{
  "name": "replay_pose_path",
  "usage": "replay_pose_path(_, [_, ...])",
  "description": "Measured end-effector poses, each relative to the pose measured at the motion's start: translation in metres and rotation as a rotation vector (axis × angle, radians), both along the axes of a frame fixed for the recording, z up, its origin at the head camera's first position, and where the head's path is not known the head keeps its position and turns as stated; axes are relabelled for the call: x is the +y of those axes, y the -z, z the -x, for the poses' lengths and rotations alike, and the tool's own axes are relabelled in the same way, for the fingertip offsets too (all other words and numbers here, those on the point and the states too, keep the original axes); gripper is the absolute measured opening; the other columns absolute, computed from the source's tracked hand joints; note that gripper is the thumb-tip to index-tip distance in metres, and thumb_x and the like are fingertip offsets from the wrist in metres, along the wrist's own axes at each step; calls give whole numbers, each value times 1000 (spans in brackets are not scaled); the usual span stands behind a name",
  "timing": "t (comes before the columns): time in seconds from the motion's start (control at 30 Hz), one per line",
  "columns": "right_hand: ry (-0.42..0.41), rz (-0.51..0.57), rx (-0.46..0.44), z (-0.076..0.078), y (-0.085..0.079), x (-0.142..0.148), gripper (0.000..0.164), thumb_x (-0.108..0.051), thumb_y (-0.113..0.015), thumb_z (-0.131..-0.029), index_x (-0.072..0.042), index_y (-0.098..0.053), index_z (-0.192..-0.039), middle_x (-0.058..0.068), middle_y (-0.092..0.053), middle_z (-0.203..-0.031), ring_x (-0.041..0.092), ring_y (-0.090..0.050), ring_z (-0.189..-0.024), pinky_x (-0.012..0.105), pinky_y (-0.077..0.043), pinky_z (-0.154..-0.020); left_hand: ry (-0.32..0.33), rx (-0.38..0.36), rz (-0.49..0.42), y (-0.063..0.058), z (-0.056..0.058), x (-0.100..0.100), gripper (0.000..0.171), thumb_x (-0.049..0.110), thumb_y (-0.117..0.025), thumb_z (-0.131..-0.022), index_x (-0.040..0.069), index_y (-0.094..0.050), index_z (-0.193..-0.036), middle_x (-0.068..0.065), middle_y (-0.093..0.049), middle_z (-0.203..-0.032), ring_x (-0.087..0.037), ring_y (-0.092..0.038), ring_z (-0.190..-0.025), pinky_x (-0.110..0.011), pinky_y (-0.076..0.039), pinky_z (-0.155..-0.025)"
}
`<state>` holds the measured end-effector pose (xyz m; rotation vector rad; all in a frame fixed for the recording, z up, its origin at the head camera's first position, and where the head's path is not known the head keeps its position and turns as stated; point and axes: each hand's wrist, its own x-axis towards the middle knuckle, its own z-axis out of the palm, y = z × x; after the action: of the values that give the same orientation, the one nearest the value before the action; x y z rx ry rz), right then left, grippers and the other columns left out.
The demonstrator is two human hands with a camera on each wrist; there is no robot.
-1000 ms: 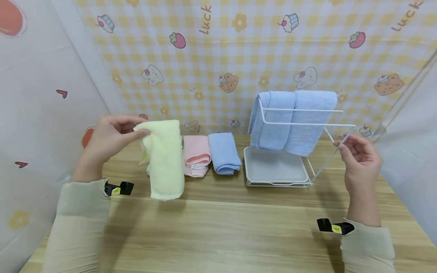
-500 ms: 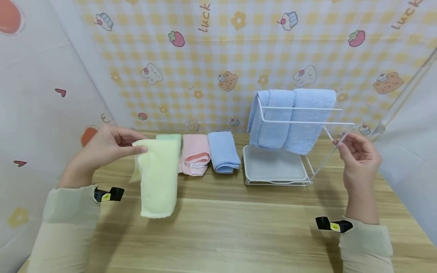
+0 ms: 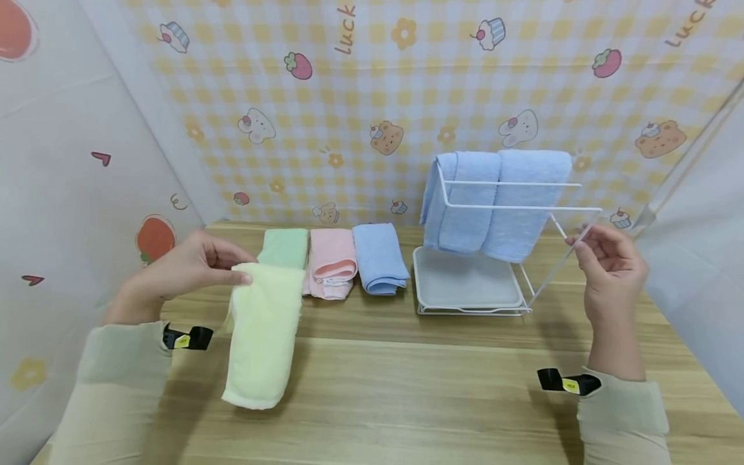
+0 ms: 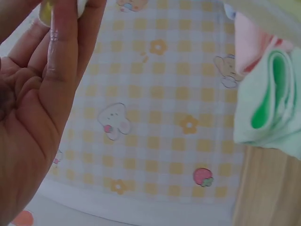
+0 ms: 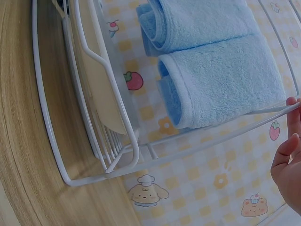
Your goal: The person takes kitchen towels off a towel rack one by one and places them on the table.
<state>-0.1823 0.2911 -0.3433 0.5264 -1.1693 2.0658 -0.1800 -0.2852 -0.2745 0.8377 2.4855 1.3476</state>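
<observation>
While the left hand (image 3: 194, 270) pinches a fuzzy yellow towel (image 3: 263, 339) by its top, dangling above the wood-grain table (image 3: 407, 400), the right hand (image 3: 615, 274) pinches the white wire rack (image 3: 523, 207), draped with plush blue towels (image 3: 529, 226). Between them lie a blue cloth (image 3: 379, 255), pink cloth (image 3: 332, 248) and green cloth (image 3: 285, 247), folded; the checked backdrop (image 3: 343, 97) reads "luck".

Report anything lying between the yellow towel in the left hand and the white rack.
In the head view, the folded pink towel and folded blue towel lie on the table between the yellow towel in the left hand and the white rack. Both lie low, so a path over them looks free; nothing taller shows between.
</observation>
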Motion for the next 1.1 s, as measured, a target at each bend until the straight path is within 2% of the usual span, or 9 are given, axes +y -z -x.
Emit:
replay_pose_path(0.07, [0, 0, 4, 0, 0, 0, 28, 32, -51, -83, 25, -58, -109, 23, -71, -100, 26, -71, -81, 25, -59, -76, -9, -27, 7, 6, 5, -3, 16, -2, -72, -87, 1, -75, -102, 7, -76, -87, -7, -47, -57, -23, -48, -57])
replay_pose_path(0.2, [0, -11, 8, 0, 0, 0, 28, 32, -51, -83, 25, -58, -109, 23, -71, -100, 26, -71, -82, 26, -59, -78, -95, -64, 73, 18, 13, -9, 17, 5, -73, -89, 1, -75, -104, 9, -76, -91, -4, -56, -66, -23, -50, -64])
replay_pose_path(0.3, [8, -22, 7, 0, 0, 0, 27, 31, -51, -83, 25, -58, -109, 22, -71, -101, 26, -71, -82, 26, -59, -79, -165, -111, 135, 25, 22, -14, 23, 11, -74, -89, -1, -74, -109, 8, -77, -95, -1, -65, -83, -21, -53, -74])
replay_pose_path(0.4, [17, -28, 7, -1, 1, 0, 27, 31, -52, -84, 24, -58, -110, 21, -72, -102, 25, -71, -82, 26, -59, -79, -207, -153, 192, 34, 33, -18, 30, 16, -76, -88, -1, -72, -113, 4, -77, -101, 1, -66, -92, -20, -54, -80])
replay_pose_path(0.6, [21, -38, 8, -2, 1, 1, 28, 31, -51, -84, 25, -57, -110, 22, -71, -101, 25, -71, -83, 25, -59, -78, -200, -178, 272, 52, 51, -21, 32, 20, -75, -89, 1, -72, -115, -11, -74, -112, 1, -65, -93, -23, -55, -80])
replay_pose_path(0.77, [19, -39, -1, -1, 2, 0, 28, 31, -50, -84, 25, -57, -111, 20, -72, -100, 25, -71, -82, 24, -59, -78, -181, -200, 290, 61, 55, -23, 31, 22, -74, -90, 1, -73, -113, -12, -72, -113, -3, -62, -93, -23, -53, -80])
replay_pose_path(1.1, [2, -32, 0, -2, 0, 1, 29, 33, -48, -84, 27, -56, -111, 20, -72, -97, 25, -71, -81, 24, -59, -76, -194, -247, 326, 74, 60, -28, 33, 25, -74, -90, 1, -72, -113, -8, -73, -111, -11, -61, -101, -29, -52, -86])
